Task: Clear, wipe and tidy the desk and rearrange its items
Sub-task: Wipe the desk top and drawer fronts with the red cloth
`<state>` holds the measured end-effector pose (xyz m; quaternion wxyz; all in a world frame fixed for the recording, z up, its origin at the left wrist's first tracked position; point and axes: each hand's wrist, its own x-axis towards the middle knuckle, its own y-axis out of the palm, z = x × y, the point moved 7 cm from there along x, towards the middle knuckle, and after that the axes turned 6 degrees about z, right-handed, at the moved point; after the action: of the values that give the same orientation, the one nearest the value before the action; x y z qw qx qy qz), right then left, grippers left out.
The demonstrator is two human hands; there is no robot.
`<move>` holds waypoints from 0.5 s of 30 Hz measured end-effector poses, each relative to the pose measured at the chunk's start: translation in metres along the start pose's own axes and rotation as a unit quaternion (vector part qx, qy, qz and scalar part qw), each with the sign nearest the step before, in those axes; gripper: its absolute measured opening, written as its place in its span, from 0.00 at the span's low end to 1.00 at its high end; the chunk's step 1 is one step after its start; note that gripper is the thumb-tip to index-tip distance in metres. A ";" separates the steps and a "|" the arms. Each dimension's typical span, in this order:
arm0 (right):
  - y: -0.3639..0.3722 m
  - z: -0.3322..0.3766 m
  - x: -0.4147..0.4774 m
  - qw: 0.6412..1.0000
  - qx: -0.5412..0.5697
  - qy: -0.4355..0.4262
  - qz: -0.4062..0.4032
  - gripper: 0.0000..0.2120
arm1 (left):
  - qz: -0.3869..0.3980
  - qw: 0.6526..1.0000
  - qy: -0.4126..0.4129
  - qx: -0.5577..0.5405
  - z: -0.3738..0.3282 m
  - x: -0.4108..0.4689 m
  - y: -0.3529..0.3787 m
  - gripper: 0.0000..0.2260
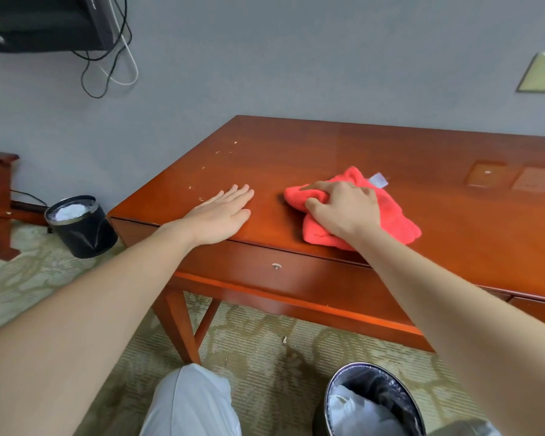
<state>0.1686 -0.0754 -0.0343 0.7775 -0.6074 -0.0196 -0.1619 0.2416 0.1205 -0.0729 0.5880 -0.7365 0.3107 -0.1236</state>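
Presently on the wooden desk (pixel 390 152): red cloth (pixel 390 215), right of frame centre — gripped by the right hand (pixel 343 209), fingers curled into its bunched folds. Left hand (pixel 224 212) flat on the desktop at centre, fingers straight and close together. Crumbs (pixel 202 184) lie beyond it; black bin (pixel 82 228) at left on the floor.

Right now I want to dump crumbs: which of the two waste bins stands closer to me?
The bin at your feet, lower right; the other bin stands beyond the desk's left end.
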 end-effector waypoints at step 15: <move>-0.016 -0.013 -0.062 0.999 0.008 0.006 -0.052 0.18 | -0.001 0.995 0.019 0.098 -0.028 0.000 0.019 0.27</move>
<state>0.1035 -0.0767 -0.0370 0.7727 -0.5987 -0.0478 -0.2054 0.2201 0.0960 -0.0834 0.6508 -0.6733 0.3079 -0.1682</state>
